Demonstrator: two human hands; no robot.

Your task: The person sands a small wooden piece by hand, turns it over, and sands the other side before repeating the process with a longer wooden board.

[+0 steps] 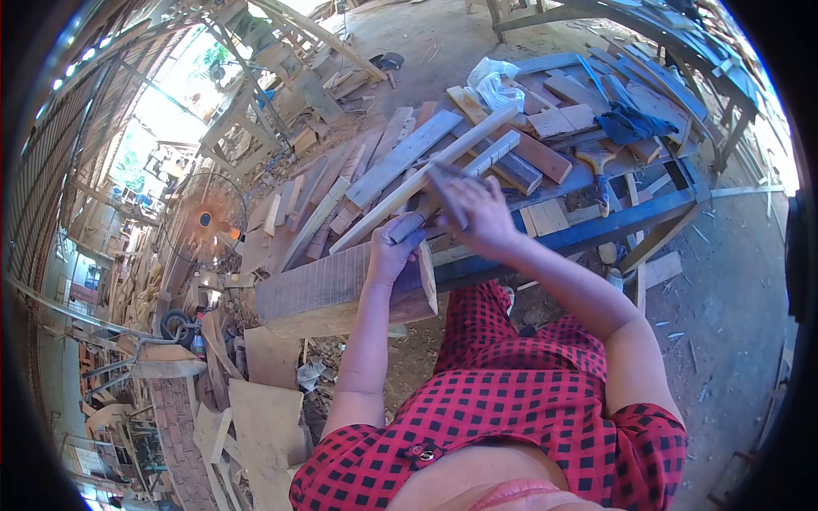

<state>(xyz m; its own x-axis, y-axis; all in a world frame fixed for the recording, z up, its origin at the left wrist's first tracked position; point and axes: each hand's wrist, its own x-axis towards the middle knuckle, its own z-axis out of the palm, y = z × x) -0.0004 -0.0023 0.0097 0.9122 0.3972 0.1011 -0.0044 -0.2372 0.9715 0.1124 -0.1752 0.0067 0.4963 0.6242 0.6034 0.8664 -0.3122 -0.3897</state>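
Observation:
My left hand is closed around a short, rounded piece of wood, over the corner of a thick wooden block. Just to the right, my right hand is closed on a flat, dark strip that stands slanted against or very near the wood piece. Whether the two touch is hard to make out. Beneath both hands lies a long pale wooden bar, which runs diagonally across the bench.
Many loose boards cover the blue-edged bench. A clear plastic bag, a dark blue cloth and a handsaw lie among them. A round fan stands at left, near wood scraps. Another table is at the far right.

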